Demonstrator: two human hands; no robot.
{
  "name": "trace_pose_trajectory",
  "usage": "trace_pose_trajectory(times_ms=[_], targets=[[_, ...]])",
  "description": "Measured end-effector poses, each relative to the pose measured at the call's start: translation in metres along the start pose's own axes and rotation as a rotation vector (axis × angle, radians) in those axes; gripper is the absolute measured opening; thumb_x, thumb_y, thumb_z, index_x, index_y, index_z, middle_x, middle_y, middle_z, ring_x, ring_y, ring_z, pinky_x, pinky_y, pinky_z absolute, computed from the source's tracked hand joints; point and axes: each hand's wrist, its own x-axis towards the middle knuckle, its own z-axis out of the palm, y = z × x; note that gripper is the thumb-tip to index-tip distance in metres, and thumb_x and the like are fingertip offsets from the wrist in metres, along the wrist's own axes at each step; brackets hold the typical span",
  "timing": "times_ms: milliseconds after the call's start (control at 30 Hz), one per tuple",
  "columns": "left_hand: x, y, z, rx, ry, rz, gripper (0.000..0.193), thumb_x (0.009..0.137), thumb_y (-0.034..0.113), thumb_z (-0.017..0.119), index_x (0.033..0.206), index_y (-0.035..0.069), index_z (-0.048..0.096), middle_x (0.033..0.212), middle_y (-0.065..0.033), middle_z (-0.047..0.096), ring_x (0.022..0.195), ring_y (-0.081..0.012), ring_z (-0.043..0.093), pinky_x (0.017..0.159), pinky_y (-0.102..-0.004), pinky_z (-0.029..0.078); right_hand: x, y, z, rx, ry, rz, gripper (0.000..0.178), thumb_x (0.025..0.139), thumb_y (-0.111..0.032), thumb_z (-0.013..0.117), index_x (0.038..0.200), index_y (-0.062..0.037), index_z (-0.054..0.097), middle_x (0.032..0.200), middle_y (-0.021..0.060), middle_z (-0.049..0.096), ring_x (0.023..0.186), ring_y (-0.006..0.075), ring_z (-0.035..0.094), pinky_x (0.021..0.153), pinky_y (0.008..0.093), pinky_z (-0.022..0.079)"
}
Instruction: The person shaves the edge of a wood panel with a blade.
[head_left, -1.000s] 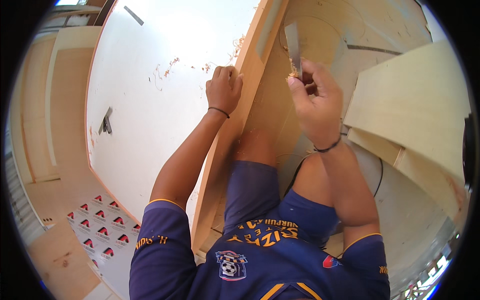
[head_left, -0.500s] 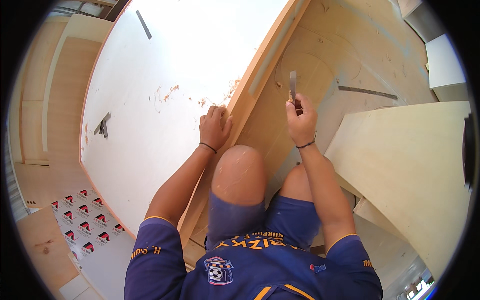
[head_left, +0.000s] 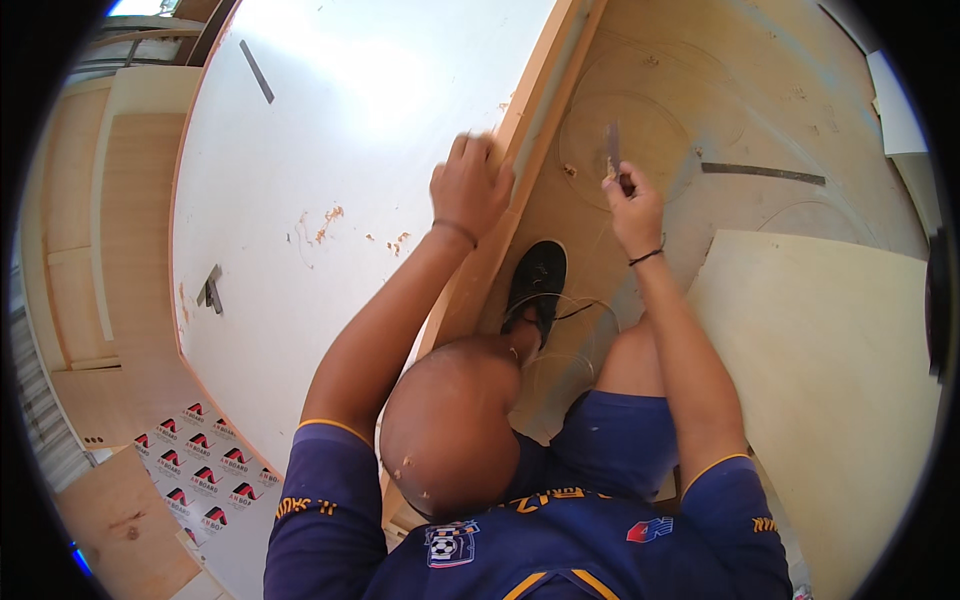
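Note:
My left hand (head_left: pixel 472 185) lies palm down on the white panel (head_left: pixel 330 130), by its raised wooden edge (head_left: pixel 520 125). Its fingers are stretched out and apart, with blurred tips, and I see nothing held in them. Over the floor to the right of that edge, my right hand (head_left: pixel 637 212) pinches a thin flat grey blade (head_left: pixel 613 140) that points away from me. Pale curled shavings cling to the blade near my fingertips. More shavings (head_left: pixel 327 222) are scattered over the white surface.
A dark strip (head_left: pixel 256 72) and several short dark pieces (head_left: pixel 211 290) lie on the panel. Another dark strip (head_left: pixel 763 174) rests on the floor. At right is a large pale board (head_left: pixel 820 350); my black shoe (head_left: pixel 537 285) stands beside the panel, near a thin loose cord.
My left hand has slid forward along the wooden edge. The right hand, still gripping the blade, has shifted slightly forward and right. My left knee has swung outward, uncovering my shoe.

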Motion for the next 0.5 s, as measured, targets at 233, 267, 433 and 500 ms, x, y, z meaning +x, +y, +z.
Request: trace_pose_trajectory(times_ms=[233,267,433,500], targets=[[-0.002,-0.005,-0.007,-0.272,-0.063,0.005,0.027,0.085,0.018,0.065,0.106,0.002,0.059,0.091,-0.0129,0.059,0.078,-0.0275,0.061,0.069,-0.0367,0.049,0.095,-0.041,0.031,-0.188,0.02,-0.344,0.026,0.086,-0.014,0.064,0.11,-0.0047,0.065,0.087,0.0082,0.065,0.078,0.0183,0.062,0.071,0.0325,0.05],[-0.015,-0.014,-0.02,-0.277,-0.135,0.015,0.028,0.083,0.017,0.067,0.106,0.002,0.06,0.09,-0.0136,0.059,0.078,-0.029,0.06,0.071,-0.038,0.048,0.119,-0.055,0.041,-0.256,-0.003,-0.467,0.03,0.086,-0.014,0.065,0.114,-0.0068,0.065,0.09,0.0072,0.065,0.08,0.0174,0.061,0.072,0.0313,0.05],[-0.071,-0.074,-0.065,-0.029,-0.088,0.212,0.032,0.081,0.017,0.068,0.108,0.0,0.065,0.097,-0.0171,0.058,0.089,-0.0332,0.056,0.077,-0.0398,0.048,0.22,-0.106,0.066,-0.624,0.013,-0.768,0.025,0.086,-0.003,0.05,0.102,-0.0051,0.068,0.089,0.0221,0.062,0.088,0.0381,0.061,0.075,0.0443,0.05],[-0.077,-0.085,-0.062,0.033,-0.018,0.071,0.029,0.087,0.015,0.063,0.111,0.0,0.063,0.105,-0.0161,0.056,0.097,-0.0319,0.053,0.084,-0.041,0.044,0.23,-0.102,0.068,-0.715,0.068,-0.836,0.025,0.086,-0.004,0.049,0.103,-0.0054,0.068,0.091,0.0224,0.063,0.09,0.0374,0.062,0.076,0.044,0.051]])
